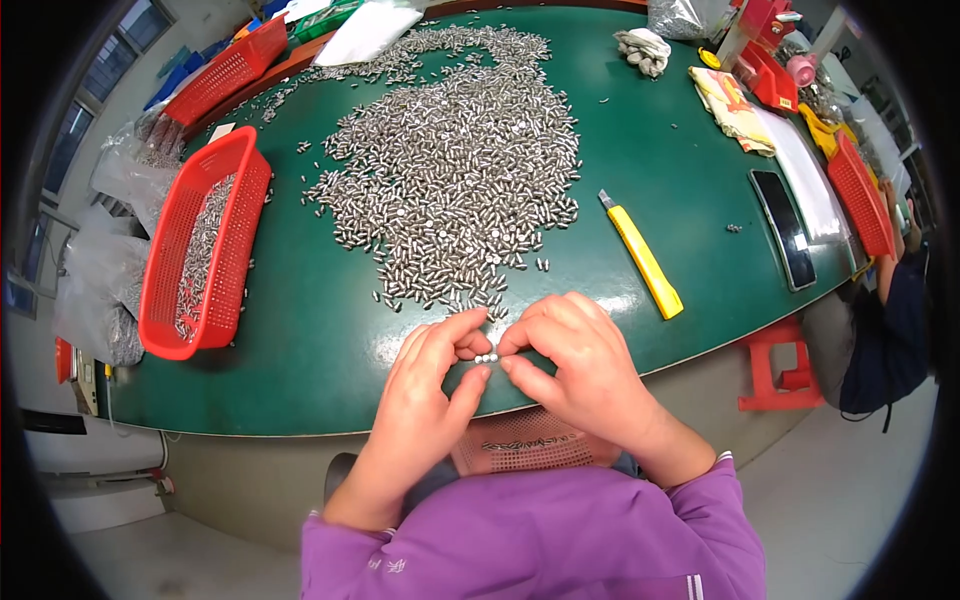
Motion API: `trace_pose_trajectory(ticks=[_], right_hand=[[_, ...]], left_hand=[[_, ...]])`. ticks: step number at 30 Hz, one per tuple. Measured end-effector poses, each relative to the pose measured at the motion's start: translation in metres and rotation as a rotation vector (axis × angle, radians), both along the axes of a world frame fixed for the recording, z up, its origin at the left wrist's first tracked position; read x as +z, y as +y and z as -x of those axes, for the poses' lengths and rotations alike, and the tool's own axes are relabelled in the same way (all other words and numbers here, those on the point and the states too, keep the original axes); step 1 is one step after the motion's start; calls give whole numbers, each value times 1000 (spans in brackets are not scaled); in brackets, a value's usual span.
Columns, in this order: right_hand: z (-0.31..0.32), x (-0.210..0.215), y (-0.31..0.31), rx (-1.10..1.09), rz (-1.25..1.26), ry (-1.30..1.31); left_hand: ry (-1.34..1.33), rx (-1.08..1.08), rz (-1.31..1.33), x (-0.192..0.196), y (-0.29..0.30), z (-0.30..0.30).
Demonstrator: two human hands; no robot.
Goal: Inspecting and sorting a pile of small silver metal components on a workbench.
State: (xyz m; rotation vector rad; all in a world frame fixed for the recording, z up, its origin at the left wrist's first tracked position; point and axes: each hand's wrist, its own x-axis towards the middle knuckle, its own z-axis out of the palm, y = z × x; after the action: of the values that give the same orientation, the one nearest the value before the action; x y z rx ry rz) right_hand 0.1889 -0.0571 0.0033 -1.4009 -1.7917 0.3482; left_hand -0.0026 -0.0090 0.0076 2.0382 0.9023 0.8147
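Near the front edge of the green table, my left hand (428, 372) and my right hand (572, 350) meet with their fingers bent. A short row of small shiny metal pins (486, 358) sits between their fingertips, gripped from both sides. Just beyond my fingers spreads a large heap of the same silvery pins (460, 150), short and rounded. Under the table edge, a pink perforated basket (525, 455) rests by my lap with some pins inside.
A red basket (255, 180) partly filled with pins stands at left. To the right lie a yellow utility knife (645, 262) with its blade out, a phone (784, 228) and crumpled white gloves (643, 52). A red stool (782, 372) and another person's dark sleeve (905, 310) are at far right.
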Motion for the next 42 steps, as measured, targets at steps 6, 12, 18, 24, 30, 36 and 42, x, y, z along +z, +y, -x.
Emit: trace_pose_trajectory(ticks=[6, 12, 18, 24, 30, 36, 42], right_hand=[[-4, 4, -3, 34, 38, -9], [6, 8, 2, 72, 3, -15], [9, 5, 2, 193, 62, -54], [-11, 19, -22, 459, 211, -22], [-13, 18, 5, 2, 23, -75], [-5, 4, 17, 33, -36, -63], [-7, 9, 7, 73, 17, -46]], left_hand=[[-103, 28, -3, -8, -2, 6], [-329, 132, 49, -24, -1, 8], [-295, 151, 56, -23, 0, 5], [-109, 118, -19, -12, 0, 2], [28, 107, -203, -9, 8, -15], [14, 46, -182, -9, 11, -16], [-2, 22, -155, -7, 5, -11]])
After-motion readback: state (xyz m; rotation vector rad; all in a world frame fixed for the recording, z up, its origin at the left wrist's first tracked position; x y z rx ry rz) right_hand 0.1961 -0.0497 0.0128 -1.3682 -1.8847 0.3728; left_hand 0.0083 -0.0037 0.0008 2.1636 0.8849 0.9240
